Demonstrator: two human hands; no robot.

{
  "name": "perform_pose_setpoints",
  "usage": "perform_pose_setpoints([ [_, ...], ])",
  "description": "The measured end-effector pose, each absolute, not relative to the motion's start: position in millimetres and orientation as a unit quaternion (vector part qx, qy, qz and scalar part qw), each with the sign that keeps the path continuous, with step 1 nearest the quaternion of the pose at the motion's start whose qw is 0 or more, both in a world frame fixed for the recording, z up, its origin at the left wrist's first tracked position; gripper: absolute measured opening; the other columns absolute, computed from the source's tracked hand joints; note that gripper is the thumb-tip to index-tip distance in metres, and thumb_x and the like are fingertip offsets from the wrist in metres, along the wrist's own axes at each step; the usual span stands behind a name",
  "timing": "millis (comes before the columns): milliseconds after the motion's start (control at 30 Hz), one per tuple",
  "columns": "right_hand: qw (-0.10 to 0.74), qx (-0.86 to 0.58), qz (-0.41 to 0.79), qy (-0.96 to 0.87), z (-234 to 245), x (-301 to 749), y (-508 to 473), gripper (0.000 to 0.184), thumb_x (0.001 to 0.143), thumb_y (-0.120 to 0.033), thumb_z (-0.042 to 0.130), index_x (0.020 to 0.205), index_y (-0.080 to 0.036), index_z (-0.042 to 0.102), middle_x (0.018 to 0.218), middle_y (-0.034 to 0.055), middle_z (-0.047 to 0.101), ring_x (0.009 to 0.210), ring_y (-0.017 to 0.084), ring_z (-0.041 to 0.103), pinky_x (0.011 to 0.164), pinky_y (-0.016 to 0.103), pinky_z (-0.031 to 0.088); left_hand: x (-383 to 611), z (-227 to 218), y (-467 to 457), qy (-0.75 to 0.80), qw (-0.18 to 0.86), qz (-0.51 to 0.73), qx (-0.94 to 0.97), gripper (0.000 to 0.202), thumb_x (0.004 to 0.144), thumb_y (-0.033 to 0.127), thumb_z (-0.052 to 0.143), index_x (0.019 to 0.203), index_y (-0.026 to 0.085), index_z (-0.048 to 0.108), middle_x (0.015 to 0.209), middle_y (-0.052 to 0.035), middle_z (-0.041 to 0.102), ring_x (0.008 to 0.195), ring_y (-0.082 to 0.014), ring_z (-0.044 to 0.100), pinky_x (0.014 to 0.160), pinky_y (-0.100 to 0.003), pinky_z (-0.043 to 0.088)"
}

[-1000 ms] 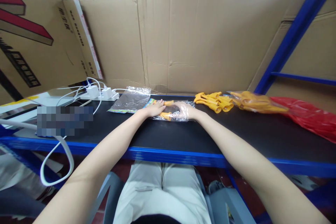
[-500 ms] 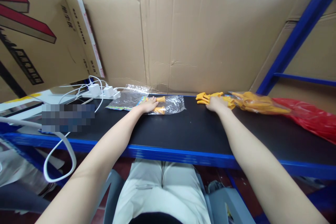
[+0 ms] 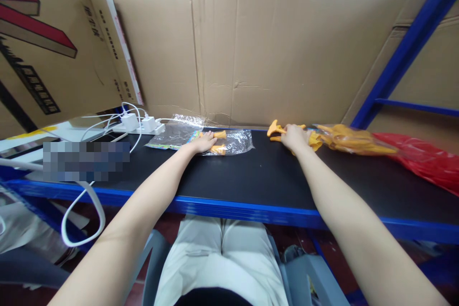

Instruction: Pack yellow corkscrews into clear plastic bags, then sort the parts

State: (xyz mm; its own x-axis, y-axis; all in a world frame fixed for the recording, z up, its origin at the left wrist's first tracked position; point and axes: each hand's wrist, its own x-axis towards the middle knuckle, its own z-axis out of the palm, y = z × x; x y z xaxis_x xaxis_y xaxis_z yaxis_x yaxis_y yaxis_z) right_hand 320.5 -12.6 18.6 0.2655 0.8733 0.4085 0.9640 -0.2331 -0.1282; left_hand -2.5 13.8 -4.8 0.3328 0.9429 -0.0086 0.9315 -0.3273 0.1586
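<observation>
My left hand [image 3: 205,142] lies flat with its fingers stretched out on a clear plastic bag [image 3: 239,142]. Orange plastic pieces [image 3: 219,135] show in this bag beside my fingertips. Over to the right, my right hand [image 3: 294,136] is closed around an orange plastic piece [image 3: 274,128] with a wide, hooked end that sticks out to the left, a little above the table. Other orange pieces [image 3: 315,140] lie under and beside this hand, partly hidden by it. A clear bag of orange parts [image 3: 353,139] is just to its right.
Red plastic bagging [image 3: 426,160] lies at the far right of the black tabletop [image 3: 247,177]. White plugs and a power strip [image 3: 141,125] with loose cables stand at the left. A cardboard wall [image 3: 258,52] closes off the back, and a blue rail [image 3: 247,211] runs along the front edge.
My right hand has lifted slightly, and the orange piece in it now stands out from the others with its hooked end raised. My left hand has stayed on the bag.
</observation>
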Motion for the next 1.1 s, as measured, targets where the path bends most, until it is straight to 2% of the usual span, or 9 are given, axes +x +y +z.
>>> perform_pose_setpoints([
  [167,0.331,-0.708,-0.153,-0.605,26.0,311.3,-16.4,0.017,0.078,-0.023,0.049,0.087,-0.015,0.060,0.100,0.0127,0.061,0.094,0.025,0.052,0.083,0.044,0.032,-3.8,-8.1,18.6,0.572,0.063,0.047,0.816,0.065,0.089,0.041,0.011,0.144,0.007,0.016,0.151,-0.0088,0.011,0.139,-0.0172,0.007,0.113,-0.035,0.011],
  [267,0.381,-0.668,-0.138,-0.624,32.3,301.7,-18.8,0.016,0.078,-0.026,0.050,0.085,-0.016,0.060,0.096,0.0118,0.061,0.092,0.025,0.054,0.082,0.042,0.034,-3.7,-7.2,17.7,0.573,0.059,0.044,0.817,0.064,0.089,0.041,0.011,0.144,0.010,0.018,0.151,-0.0078,0.011,0.139,-0.0175,0.007,0.112,-0.035,0.013],
  [367,0.416,-0.630,-0.101,-0.648,37.1,288.4,-21.3,0.015,0.077,-0.030,0.055,0.080,-0.017,0.062,0.090,0.0091,0.063,0.088,0.023,0.056,0.081,0.040,0.039,-3.2,-5.6,15.8,0.571,0.060,0.042,0.818,0.065,0.089,0.042,0.010,0.143,0.007,0.017,0.151,-0.0098,0.011,0.139,-0.0177,0.007,0.112,-0.035,0.011],
  [467,0.481,-0.589,0.023,-0.649,35.7,272.2,-23.3,0.019,0.074,-0.033,0.061,0.076,-0.015,0.061,0.081,0.0072,0.063,0.077,0.019,0.058,0.075,0.033,0.045,-2.9,-4.5,14.1,0.572,0.064,0.043,0.817,0.065,0.089,0.042,0.010,0.144,0.008,0.017,0.151,-0.0102,0.010,0.139,-0.0179,0.007,0.112,-0.036,0.011],
  [567,0.537,-0.543,0.218,-0.608,28.3,255.9,-25.0,0.016,0.074,-0.029,0.063,0.078,-0.014,0.060,0.073,0.0047,0.063,0.064,0.013,0.057,0.063,0.026,0.047,-3.0,-4.1,13.1,0.574,0.064,0.043,0.815,0.063,0.089,0.042,0.012,0.144,0.010,0.017,0.151,-0.0096,0.011,0.139,-0.0179,0.007,0.112,-0.037,0.011],
  [667,0.550,-0.500,0.369,-0.558,21.4,245.1,-26.2,0.005,0.077,-0.018,0.060,0.077,-0.014,0.058,0.067,0.0020,0.061,0.055,0.009,0.055,0.054,0.020,0.047,-3.2,-3.8,12.4,0.574,0.061,0.044,0.816,0.062,0.090,0.041,0.013,0.144,0.011,0.017,0.151,-0.0094,0.011,0.139,-0.0181,0.008,0.112,-0.038,0.013],
  [767,0.553,-0.469,0.450,-0.521,20.4,243.1,-27.3,0.002,0.080,-0.014,0.057,0.078,-0.014,0.056,0.071,0.0019,0.062,0.055,0.006,0.058,0.052,0.016,0.047,-2.5,-2.9,10.7,0.576,0.060,0.044,0.814,0.061,0.090,0.041,0.013,0.144,0.012,0.018,0.150,-0.0090,0.012,0.139,-0.0183,0.008,0.112,-0.039,0.014],
  [1000,0.557,-0.476,0.450,-0.511,28.4,249.7,-31.0,0.013,0.082,-0.024,0.059,0.089,-0.018,0.050,0.076,0.0005,0.062,0.054,0.007,0.061,0.046,0.015,0.048,-1.3,-0.5,7.5,0.578,0.065,0.044,0.812,0.062,0.090,0.041,0.013,0.144,0.012,0.019,0.150,-0.0077,0.012,0.139,-0.0182,0.008,0.112,-0.038,0.013],
  [1100,0.570,-0.486,0.436,-0.500,27.5,250.3,-30.5,0.037,0.080,-0.029,0.062,0.110,-0.020,0.042,0.084,0.0017,0.064,0.055,0.008,0.062,0.048,0.017,0.049,-1.9,-0.7,7.9,0.577,0.068,0.045,0.812,0.063,0.090,0.041,0.012,0.144,0.011,0.017,0.151,-0.0082,0.011,0.139,-0.0179,0.007,0.113,-0.037,0.011],
])
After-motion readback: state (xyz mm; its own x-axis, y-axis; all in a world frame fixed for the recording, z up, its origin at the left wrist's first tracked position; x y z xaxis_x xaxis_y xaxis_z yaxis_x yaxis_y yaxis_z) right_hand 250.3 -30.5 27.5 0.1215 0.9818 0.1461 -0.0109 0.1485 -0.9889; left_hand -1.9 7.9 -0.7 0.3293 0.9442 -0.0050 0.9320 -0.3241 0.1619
